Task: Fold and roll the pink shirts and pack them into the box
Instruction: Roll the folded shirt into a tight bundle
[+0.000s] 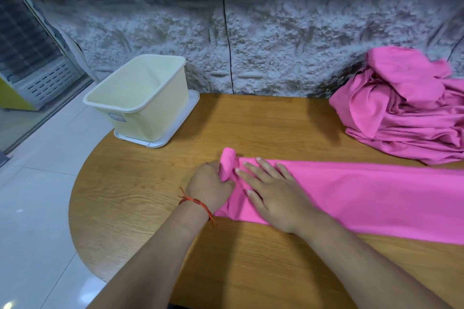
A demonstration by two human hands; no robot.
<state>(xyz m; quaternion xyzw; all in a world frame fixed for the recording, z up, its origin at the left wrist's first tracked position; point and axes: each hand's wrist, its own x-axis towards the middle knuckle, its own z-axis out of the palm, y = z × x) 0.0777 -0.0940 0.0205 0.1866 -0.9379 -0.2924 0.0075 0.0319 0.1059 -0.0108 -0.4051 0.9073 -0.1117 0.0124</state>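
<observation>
Left hand [208, 183] fingers curled round rolled end of folded pink shirt [364, 195] on worktop [150, 195]; right hand [273, 190] flat, fingers straight, pressing strip. Box [140, 123] far left; shirt pile [401, 113] far right.

I see a wooden counter [155, 183], rounded at its left edge. A white tray [155, 143] at far left bears a cream box [140, 120]. A folded pink shirt [364, 188] lies nearest me, and a pile of pink shirts [406, 113] sits far right.
</observation>
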